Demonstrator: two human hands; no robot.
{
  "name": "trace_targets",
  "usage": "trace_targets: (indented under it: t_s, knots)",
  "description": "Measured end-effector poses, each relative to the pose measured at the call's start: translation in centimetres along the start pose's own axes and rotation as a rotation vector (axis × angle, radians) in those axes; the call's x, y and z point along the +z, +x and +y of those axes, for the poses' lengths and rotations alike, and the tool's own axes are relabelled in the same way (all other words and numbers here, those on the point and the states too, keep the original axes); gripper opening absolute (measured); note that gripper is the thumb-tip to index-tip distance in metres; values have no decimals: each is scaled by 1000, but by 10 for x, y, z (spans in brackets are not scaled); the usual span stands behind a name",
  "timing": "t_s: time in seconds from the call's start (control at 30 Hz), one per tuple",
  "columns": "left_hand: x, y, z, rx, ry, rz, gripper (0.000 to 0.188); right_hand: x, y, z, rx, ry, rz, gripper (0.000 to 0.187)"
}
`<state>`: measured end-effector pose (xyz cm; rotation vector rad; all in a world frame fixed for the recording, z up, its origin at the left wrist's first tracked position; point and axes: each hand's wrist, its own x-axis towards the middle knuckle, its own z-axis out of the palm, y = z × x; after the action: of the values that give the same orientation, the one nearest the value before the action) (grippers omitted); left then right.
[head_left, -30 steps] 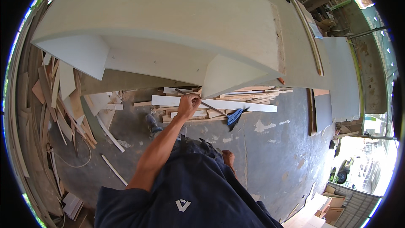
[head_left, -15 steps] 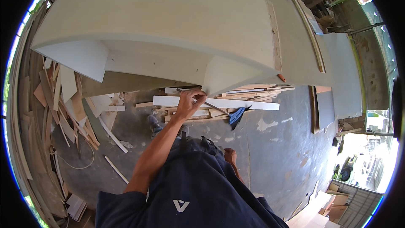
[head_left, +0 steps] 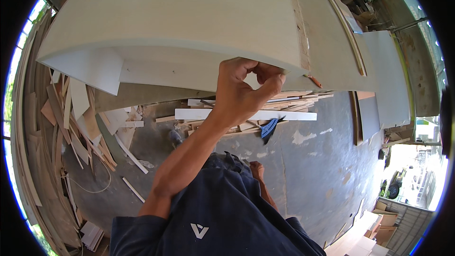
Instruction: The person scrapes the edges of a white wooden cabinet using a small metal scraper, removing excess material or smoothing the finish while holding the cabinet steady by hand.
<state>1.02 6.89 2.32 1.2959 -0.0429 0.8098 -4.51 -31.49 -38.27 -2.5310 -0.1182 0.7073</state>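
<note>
Many wood scraps [head_left: 78,92] on grey floor [head_left: 313,175] near pale cabinet [head_left: 170,14]; left grip [head_left: 238,90], right grip [head_left: 257,169]: state unclear

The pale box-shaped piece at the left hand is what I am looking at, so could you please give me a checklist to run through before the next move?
1. Left hand at the front edge of the pale box-shaped piece: ok, toward its right end.
2. Left hand's hold: cannot tell; the fingertips are partly hidden.
3. Right hand away from the piece: ok, it is low beside the body.
4. Orange-handled tool off the piece: ok, it lies beside its right end.
5. Floor free of loose wood: not ok; a white board and wooden strips lie there.
</note>
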Motion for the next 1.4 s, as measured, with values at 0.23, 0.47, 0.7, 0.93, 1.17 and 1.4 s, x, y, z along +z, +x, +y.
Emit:
trace_targets:
  t_s: [0.23,0.47,0.7,0.93,1.17,1.4]
  knots:
    - [-44,-38,-80,69,89,-57,20,-11,-25,-40,81,296,103,28]
    - [-79,-110,-111,-100,580,-155,12,-30,-3,-122,13,688,404,22]
    - [-131,-31,123,790,906,-187,28,-150,-57,-314,-665,410,900,25]
    - [-139,78,155,608,1499,-571,67,-242,-72,-416,-1205,-173,1230,40]
    - [-147,106,129,583,1451,-596,81,-286,-32,-442,-1411,-449,1479,25]
    - [-154,157,123,576,1510,-643,63,-311,-28,-488,-1398,-800,1423,30]
